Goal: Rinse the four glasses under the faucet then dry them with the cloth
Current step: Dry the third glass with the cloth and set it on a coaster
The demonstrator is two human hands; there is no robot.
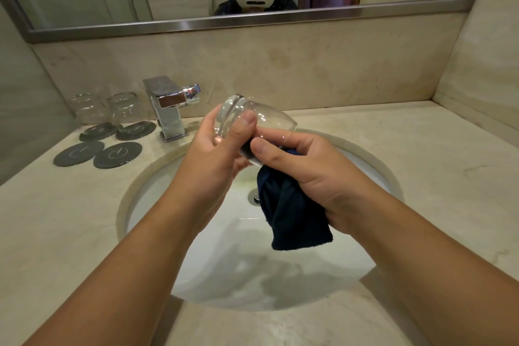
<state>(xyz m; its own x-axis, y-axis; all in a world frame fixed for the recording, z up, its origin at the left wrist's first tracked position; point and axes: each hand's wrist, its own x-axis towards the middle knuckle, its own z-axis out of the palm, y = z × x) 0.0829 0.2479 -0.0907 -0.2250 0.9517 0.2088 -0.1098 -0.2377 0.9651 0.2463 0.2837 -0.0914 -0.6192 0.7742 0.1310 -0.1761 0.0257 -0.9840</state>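
Drying is the step in hand: the left hand [219,154] curls thumb and fingers round the tilted glass [254,116] above the sink [224,267], while the right hand [306,171] grips the dark cloth [292,219], whose upper end shows through the glass wall. Rotate the glass against the cloth under light, steady pressure, holding the wet wall firmly so that it cannot slip. A second glass [88,109] and a third glass [123,107] stand inverted on coasters [98,132] beside the faucet [168,109]; the fourth is not in view.
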